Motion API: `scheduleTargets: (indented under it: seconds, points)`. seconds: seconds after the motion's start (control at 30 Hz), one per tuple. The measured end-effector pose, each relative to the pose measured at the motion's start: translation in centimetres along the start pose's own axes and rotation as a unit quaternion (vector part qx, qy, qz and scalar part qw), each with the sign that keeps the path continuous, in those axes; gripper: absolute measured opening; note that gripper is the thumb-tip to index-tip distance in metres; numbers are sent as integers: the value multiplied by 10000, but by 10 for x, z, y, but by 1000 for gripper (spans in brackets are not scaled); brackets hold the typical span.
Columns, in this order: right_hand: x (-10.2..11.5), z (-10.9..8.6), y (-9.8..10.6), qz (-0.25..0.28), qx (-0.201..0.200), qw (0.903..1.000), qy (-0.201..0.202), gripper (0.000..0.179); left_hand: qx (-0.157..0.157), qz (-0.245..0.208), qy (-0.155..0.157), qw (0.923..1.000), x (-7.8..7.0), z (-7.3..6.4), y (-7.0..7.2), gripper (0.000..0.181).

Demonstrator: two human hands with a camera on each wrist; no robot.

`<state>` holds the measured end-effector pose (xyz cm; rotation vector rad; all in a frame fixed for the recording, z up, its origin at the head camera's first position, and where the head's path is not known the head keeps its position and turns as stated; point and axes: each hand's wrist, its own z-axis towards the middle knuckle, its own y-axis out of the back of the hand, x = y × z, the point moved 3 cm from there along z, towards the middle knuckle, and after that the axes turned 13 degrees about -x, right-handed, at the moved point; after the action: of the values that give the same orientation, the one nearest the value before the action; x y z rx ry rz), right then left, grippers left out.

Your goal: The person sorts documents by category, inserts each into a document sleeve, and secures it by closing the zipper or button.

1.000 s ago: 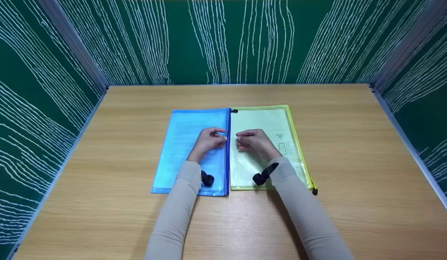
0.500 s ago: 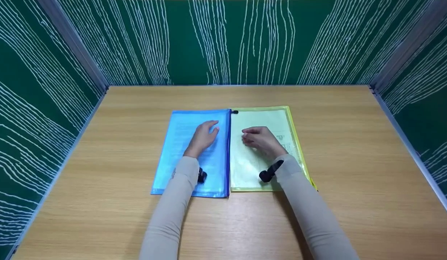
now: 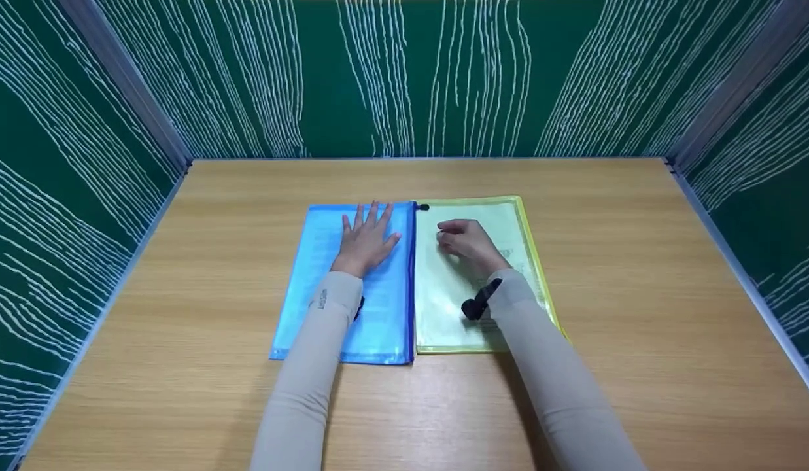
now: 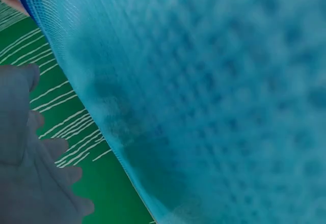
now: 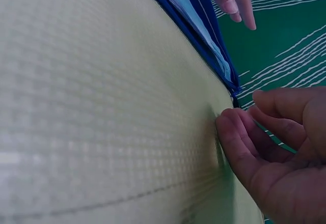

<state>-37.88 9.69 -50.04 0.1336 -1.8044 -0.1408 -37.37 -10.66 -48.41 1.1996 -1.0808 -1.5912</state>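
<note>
A blue mesh zip pouch [image 3: 378, 307] and a yellow-edged zip pouch [image 3: 443, 314] lie flat side by side, papers showing through both. My left hand [image 3: 365, 243] is spread palm down over the upper part of the blue pouch; in the left wrist view a gap shows between that hand [image 4: 30, 152] and the blue mesh [image 4: 204, 91]. Above the yellow pouch is my right hand [image 3: 468, 243], its fingers loosely bent and holding nothing. The right wrist view puts its lower fingertips [image 5: 229, 127] close to the pale mesh [image 5: 102, 107]; contact is unclear.
The pouches lie on a wooden table [image 3: 182, 314]. Green panels with white wavy lines [image 3: 404, 78] enclose the back and both sides. A black zip pull [image 3: 423, 207] sits at the top of the seam between the pouches. Black cameras are strapped to the wrists.
My left hand has moved left and away from the zip edge, and its bent fingers have straightened and spread. The right hand has shifted slightly right and up, fingers still loosely bent.
</note>
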Motion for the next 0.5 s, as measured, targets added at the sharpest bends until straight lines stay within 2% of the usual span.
scheduleTargets:
  seconds: [0.17,0.3,0.4,0.5]
  points:
    - [5,11,-5,-470,-188,9985,224,38,209,476,-157,9985,2,7,-5,64]
    - [9,20,-9,-912,-278,9946,398,39,299,762,-157,9965,1,9,-7,64]
    - [11,26,-13,-972,-294,9937,475,39,365,865,-161,9955,0,10,-8,64]
    - [14,31,-15,-1077,-294,9919,606,40,563,902,-228,9941,-3,9,-10,64]
